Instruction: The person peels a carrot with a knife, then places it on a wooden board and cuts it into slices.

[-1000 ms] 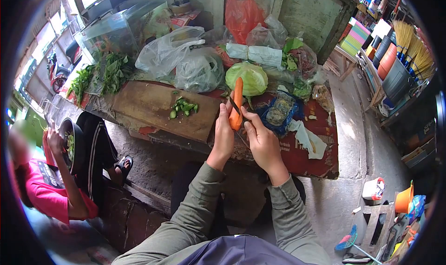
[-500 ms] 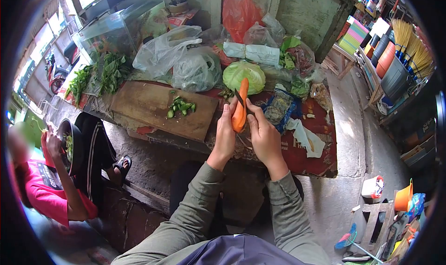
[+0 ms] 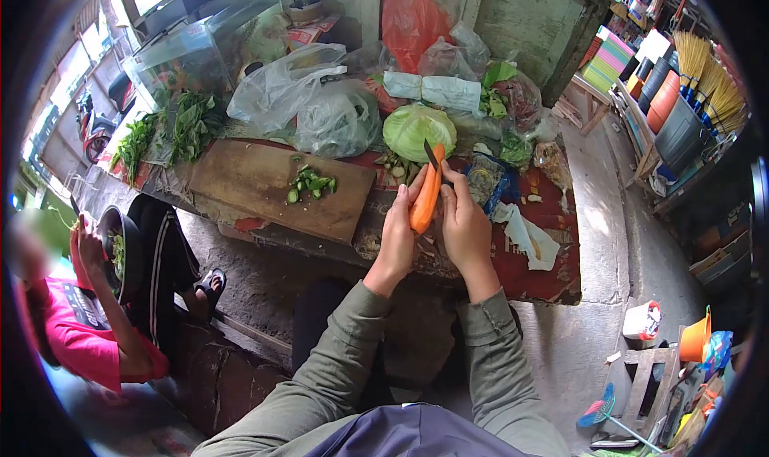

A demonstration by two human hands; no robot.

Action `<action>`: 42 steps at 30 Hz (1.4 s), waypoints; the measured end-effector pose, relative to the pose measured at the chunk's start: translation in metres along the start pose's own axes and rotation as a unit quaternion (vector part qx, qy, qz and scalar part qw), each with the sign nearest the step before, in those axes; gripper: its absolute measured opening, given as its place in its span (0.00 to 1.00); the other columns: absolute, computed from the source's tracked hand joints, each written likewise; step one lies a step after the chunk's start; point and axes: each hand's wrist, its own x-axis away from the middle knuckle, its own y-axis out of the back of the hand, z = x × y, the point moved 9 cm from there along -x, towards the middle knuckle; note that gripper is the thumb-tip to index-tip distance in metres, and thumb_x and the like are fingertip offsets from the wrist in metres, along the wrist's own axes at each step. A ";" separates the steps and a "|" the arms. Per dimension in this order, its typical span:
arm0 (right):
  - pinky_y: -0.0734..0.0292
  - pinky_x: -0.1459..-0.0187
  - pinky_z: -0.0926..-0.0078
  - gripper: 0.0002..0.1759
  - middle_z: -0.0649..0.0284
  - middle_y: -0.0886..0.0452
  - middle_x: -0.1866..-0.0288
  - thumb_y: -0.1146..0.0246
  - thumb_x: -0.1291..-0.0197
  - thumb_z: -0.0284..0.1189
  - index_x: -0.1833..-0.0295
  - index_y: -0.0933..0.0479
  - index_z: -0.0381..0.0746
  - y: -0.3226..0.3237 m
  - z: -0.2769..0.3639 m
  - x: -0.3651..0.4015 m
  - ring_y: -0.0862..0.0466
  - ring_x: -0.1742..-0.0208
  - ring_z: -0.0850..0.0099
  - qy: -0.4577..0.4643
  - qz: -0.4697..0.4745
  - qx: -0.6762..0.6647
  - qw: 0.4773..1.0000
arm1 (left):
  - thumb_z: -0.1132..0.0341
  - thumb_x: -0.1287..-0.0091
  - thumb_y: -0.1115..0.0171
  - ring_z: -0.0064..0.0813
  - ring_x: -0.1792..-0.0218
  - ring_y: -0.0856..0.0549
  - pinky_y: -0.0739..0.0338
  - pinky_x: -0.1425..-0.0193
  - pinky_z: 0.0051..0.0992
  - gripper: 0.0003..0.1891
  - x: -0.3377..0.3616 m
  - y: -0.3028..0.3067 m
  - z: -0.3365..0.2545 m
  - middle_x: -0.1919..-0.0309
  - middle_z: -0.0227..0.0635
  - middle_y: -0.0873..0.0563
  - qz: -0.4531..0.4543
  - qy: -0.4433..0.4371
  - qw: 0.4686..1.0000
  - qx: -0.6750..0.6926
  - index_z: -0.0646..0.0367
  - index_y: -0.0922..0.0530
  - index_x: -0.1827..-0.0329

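My left hand (image 3: 397,237) is closed around the lower end of an orange carrot (image 3: 427,203), which points up and away from me. In my right hand (image 3: 467,229) is a small knife (image 3: 431,154) with a dark blade. The blade lies against the carrot near its upper tip, and its handle is mostly hidden by my fingers. Just beyond the carrot sits a pale green cabbage (image 3: 418,130). To the left, chopped green pieces (image 3: 308,185) lie on a wooden cutting board (image 3: 248,169).
Plastic bags (image 3: 336,120) and a red bag (image 3: 412,24) stand at the table's back. Leafy greens (image 3: 195,116) lie far left. A white paper scrap (image 3: 529,237) rests on the right. At left, a seated person (image 3: 96,321) holds a dark bowl (image 3: 128,257).
Both hands have shifted slightly right with the carrot and knife. The carrot leans more to the right, and the blade now shows nearer its upper tip.
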 end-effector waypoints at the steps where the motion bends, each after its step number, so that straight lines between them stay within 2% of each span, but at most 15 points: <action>1: 0.18 0.58 0.53 0.19 0.54 0.11 0.48 0.49 0.19 0.37 0.28 0.30 0.52 0.000 -0.004 -0.001 0.11 0.52 0.49 -0.012 0.004 -0.004 1.000 | 0.49 0.13 0.71 0.18 0.53 0.26 0.28 0.44 0.21 0.31 0.000 -0.001 0.000 0.31 0.27 0.23 0.001 0.000 1.000 0.000 0.58 0.38 0.16; 6: 0.18 0.58 0.55 0.15 0.56 0.12 0.46 0.49 0.19 0.37 0.33 0.28 0.50 0.000 -0.008 -0.003 0.11 0.51 0.50 -0.048 0.025 -0.008 0.999 | 0.48 0.14 0.69 0.16 0.54 0.27 0.28 0.49 0.19 0.31 0.003 -0.002 0.002 0.34 0.25 0.22 -0.007 0.032 0.999 0.016 0.55 0.38 0.16; 13: 0.17 0.58 0.55 0.15 0.55 0.12 0.46 0.49 0.19 0.37 0.32 0.28 0.51 0.004 -0.007 -0.006 0.11 0.51 0.50 -0.034 0.009 0.009 0.999 | 0.48 0.14 0.69 0.14 0.56 0.28 0.30 0.51 0.16 0.31 0.002 -0.001 0.009 0.36 0.23 0.21 0.000 0.058 0.998 0.025 0.53 0.37 0.16; 19: 0.18 0.58 0.56 0.20 0.54 0.11 0.46 0.51 0.18 0.39 0.27 0.31 0.52 0.002 -0.026 -0.011 0.11 0.51 0.51 -0.055 0.028 -0.005 0.998 | 0.49 0.14 0.69 0.15 0.53 0.26 0.29 0.51 0.18 0.32 0.001 -0.004 0.013 0.33 0.26 0.22 0.010 0.047 0.999 0.020 0.59 0.38 0.17; 22: 0.19 0.57 0.59 0.21 0.55 0.11 0.49 0.51 0.18 0.39 0.25 0.31 0.52 -0.002 -0.033 -0.013 0.11 0.55 0.56 -0.086 0.047 -0.063 0.993 | 0.50 0.15 0.69 0.17 0.46 0.23 0.28 0.45 0.19 0.32 0.000 -0.001 0.008 0.28 0.30 0.24 -0.004 0.033 0.998 0.045 0.62 0.39 0.17; 24: 0.20 0.57 0.61 0.21 0.55 0.11 0.51 0.52 0.18 0.40 0.25 0.31 0.52 -0.003 -0.037 -0.014 0.11 0.57 0.58 -0.091 0.048 -0.108 0.989 | 0.50 0.15 0.69 0.20 0.38 0.22 0.29 0.37 0.21 0.32 0.002 -0.002 0.007 0.24 0.33 0.27 0.042 0.057 0.997 0.021 0.62 0.39 0.17; 28: 0.22 0.58 0.64 0.20 0.57 0.14 0.58 0.52 0.17 0.40 0.26 0.28 0.50 -0.001 -0.039 -0.016 0.14 0.62 0.63 -0.082 0.052 -0.130 0.987 | 0.50 0.15 0.69 0.21 0.36 0.22 0.27 0.39 0.21 0.32 0.002 -0.007 0.003 0.24 0.35 0.27 0.029 0.043 0.998 0.041 0.63 0.39 0.17; 30: 0.23 0.59 0.64 0.21 0.58 0.15 0.59 0.52 0.17 0.40 0.25 0.29 0.51 0.001 -0.048 -0.019 0.15 0.62 0.64 -0.083 0.043 -0.122 0.988 | 0.50 0.13 0.69 0.17 0.54 0.23 0.28 0.52 0.20 0.32 0.003 -0.008 0.004 0.31 0.34 0.22 0.024 0.047 0.997 0.058 0.64 0.39 0.17; 32: 0.23 0.59 0.64 0.22 0.58 0.15 0.59 0.53 0.17 0.40 0.24 0.30 0.52 -0.008 -0.071 -0.022 0.15 0.62 0.66 -0.091 0.065 -0.210 0.971 | 0.50 0.13 0.69 0.17 0.56 0.23 0.28 0.53 0.20 0.32 0.003 -0.008 0.004 0.35 0.32 0.20 0.037 0.048 0.996 0.062 0.64 0.39 0.17; 36: 0.24 0.60 0.67 0.24 0.59 0.15 0.59 0.53 0.16 0.41 0.21 0.32 0.53 -0.002 -0.067 -0.021 0.16 0.61 0.69 -0.091 0.077 -0.230 0.966 | 0.50 0.13 0.68 0.16 0.59 0.24 0.28 0.55 0.18 0.31 0.001 -0.003 0.005 0.49 0.30 0.19 0.072 0.041 0.993 0.082 0.63 0.38 0.17; 38: 0.21 0.58 0.66 0.25 0.57 0.13 0.50 0.52 0.17 0.40 0.19 0.34 0.55 0.012 -0.061 -0.014 0.13 0.56 0.64 -0.169 0.078 -0.053 0.981 | 0.50 0.13 0.66 0.15 0.60 0.24 0.29 0.59 0.17 0.31 -0.001 0.000 0.003 0.53 0.30 0.19 0.029 0.055 0.993 0.099 0.63 0.36 0.19; 39: 0.21 0.58 0.66 0.25 0.57 0.13 0.50 0.52 0.17 0.40 0.19 0.34 0.55 0.012 -0.063 -0.012 0.13 0.56 0.64 -0.168 0.079 -0.052 0.981 | 0.50 0.13 0.65 0.14 0.60 0.23 0.29 0.62 0.16 0.30 -0.002 0.006 0.004 0.57 0.31 0.20 -0.014 0.069 0.991 0.115 0.63 0.35 0.20; 40: 0.19 0.57 0.64 0.26 0.56 0.13 0.46 0.52 0.17 0.40 0.18 0.36 0.56 0.011 -0.063 -0.012 0.12 0.53 0.61 -0.135 0.084 0.026 0.987 | 0.50 0.13 0.61 0.15 0.61 0.23 0.27 0.61 0.17 0.29 -0.007 0.014 0.006 0.55 0.33 0.19 -0.030 0.065 0.988 0.136 0.62 0.36 0.20; 41: 0.17 0.56 0.62 0.27 0.56 0.12 0.42 0.51 0.18 0.40 0.17 0.38 0.57 0.010 -0.060 -0.011 0.11 0.49 0.57 -0.102 0.088 0.102 0.986 | 0.50 0.13 0.61 0.15 0.61 0.23 0.27 0.61 0.17 0.29 -0.009 0.018 0.006 0.55 0.33 0.19 -0.032 0.064 0.988 0.136 0.62 0.36 0.20; 42: 0.17 0.56 0.62 0.27 0.56 0.12 0.42 0.51 0.18 0.40 0.17 0.38 0.57 0.010 -0.055 -0.009 0.11 0.49 0.57 -0.101 0.089 0.101 0.986 | 0.50 0.13 0.61 0.16 0.60 0.23 0.28 0.60 0.18 0.29 -0.011 0.020 0.005 0.54 0.31 0.19 -0.022 0.062 0.989 0.135 0.60 0.37 0.19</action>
